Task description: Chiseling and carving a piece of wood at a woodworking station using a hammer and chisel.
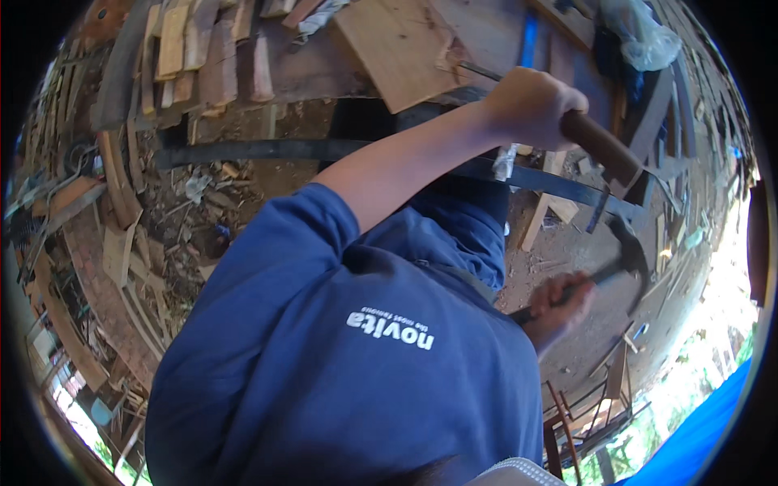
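My left hand (535,109) is closed around a brown wooden piece (604,154) that slants down to the right, with dark narrow metal (598,211) at its lower end; what joins them is unclear. My right hand (559,300) grips the handle of a claw hammer (630,251), whose dark head is just below that lower end. A long dark metal bar (259,151) runs crosswise behind my left arm. A thin rod (478,70) lies beside my left hand, near a wooden board (389,49).
Stacked wood offcuts (194,40) lie at the upper left, scrap wood and debris (121,243) down the left side. A crumpled plastic bag (644,36) sits at the upper right. A reddish metal frame (567,421) stands at the lower right, near blue sheeting (697,429).
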The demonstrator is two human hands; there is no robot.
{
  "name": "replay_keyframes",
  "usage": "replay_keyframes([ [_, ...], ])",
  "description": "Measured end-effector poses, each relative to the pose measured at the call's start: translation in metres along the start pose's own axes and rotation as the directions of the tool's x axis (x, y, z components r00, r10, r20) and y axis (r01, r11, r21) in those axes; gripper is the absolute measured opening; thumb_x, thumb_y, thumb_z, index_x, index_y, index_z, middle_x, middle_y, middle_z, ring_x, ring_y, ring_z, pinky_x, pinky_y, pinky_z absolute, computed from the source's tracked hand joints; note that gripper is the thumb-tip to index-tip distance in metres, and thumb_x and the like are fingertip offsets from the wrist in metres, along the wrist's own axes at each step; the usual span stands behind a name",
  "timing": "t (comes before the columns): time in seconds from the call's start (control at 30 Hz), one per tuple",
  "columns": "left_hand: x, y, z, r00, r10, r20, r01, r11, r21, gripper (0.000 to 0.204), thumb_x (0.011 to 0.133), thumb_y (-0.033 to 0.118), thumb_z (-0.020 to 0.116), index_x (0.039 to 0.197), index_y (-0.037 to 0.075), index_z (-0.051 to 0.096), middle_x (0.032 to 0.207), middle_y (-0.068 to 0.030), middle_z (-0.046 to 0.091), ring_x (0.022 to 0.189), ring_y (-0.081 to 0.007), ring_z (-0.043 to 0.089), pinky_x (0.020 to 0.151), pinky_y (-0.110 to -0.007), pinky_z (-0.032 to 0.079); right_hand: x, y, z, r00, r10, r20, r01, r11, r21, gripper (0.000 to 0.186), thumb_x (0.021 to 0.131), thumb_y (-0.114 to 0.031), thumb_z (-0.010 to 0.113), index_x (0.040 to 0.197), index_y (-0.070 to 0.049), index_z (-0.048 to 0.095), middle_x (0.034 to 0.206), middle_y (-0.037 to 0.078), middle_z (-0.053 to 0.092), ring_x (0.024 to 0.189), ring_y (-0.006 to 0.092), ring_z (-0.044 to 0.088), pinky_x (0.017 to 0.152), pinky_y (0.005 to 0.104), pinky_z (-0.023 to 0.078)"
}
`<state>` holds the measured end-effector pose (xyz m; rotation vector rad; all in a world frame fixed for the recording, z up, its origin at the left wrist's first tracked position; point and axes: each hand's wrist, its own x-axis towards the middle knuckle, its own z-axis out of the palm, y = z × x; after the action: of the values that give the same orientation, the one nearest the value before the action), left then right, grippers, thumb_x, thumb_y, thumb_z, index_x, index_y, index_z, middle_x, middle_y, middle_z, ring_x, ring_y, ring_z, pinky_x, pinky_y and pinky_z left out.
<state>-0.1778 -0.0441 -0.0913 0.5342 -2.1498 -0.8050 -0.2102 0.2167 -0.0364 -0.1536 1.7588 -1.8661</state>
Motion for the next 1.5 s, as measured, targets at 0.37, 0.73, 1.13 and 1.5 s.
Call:
replay_keyframes([
  [0.37, 0.005, 0.006, -0.002, 0.997, 0.054, 0.048, -0.053, 0.998, -0.029, 0.025, 0.059, 0.026, 0.079, 0.079, 0.017, 0.068, 0.069, -0.0041, 0.066, 0.063, -0.0255, 0.066, 0.058, -0.036, 0.052, 0.022, -0.045, -0.023, 0.958, -0.218, -0.186, 0.238, 0.966, 0.096, 0.035, 0.105, -0.038, 0.035, 0.093, -0.008, 0.046, 0.059, -0.001, 0.038, 0.037, 0.0025, 0.03, 0.028, 0.0169, 0.023],
  [0.73, 0.006, 0.007, -0.006, 1.0, 0.006, 0.012, -0.006, 1.0, -0.023, 0.026, 0.058, 0.027, 0.079, 0.08, 0.017, 0.069, 0.07, -0.0051, 0.067, 0.063, -0.0248, 0.067, 0.058, -0.035, 0.053, 0.023, -0.043, -0.015, 0.966, -0.234, -0.113, 0.244, 0.966, 0.081, 0.036, 0.105, -0.041, 0.035, 0.092, -0.009, 0.045, 0.058, 0.0, 0.039, 0.036, 0.0027, 0.032, 0.027, 0.0161, 0.025],
  [1.13, 0.012, 0.002, 0.004, 0.998, -0.059, 0.031, 0.059, 0.998, -0.02, 0.026, 0.06, 0.029, 0.077, 0.082, 0.018, 0.071, 0.069, -0.0054, 0.068, 0.064, -0.0255, 0.068, 0.059, -0.036, 0.053, 0.053, -0.077, -0.025, 0.822, -0.569, -0.034, 0.552, 0.779, 0.297, 0.052, 0.102, -0.053, 0.032, 0.086, -0.009, 0.054, 0.056, -0.002, 0.041, 0.035, 0.0039, 0.032, 0.028, 0.0179, 0.026],
  [1.5, 0.009, -0.007, 0.005, 0.995, -0.099, -0.027, 0.1, 0.994, 0.045, 0.023, 0.06, 0.031, 0.078, 0.077, 0.018, 0.07, 0.067, -0.0036, 0.067, 0.062, -0.024, 0.067, 0.057, -0.036, 0.052, 0.036, -0.097, -0.035, 0.923, -0.324, 0.208, 0.291, 0.941, 0.173, 0.051, 0.101, -0.055, 0.031, 0.097, -0.008, 0.052, 0.055, 0.0, 0.044, 0.033, 0.0039, 0.03, 0.024, 0.0196, 0.024],
])
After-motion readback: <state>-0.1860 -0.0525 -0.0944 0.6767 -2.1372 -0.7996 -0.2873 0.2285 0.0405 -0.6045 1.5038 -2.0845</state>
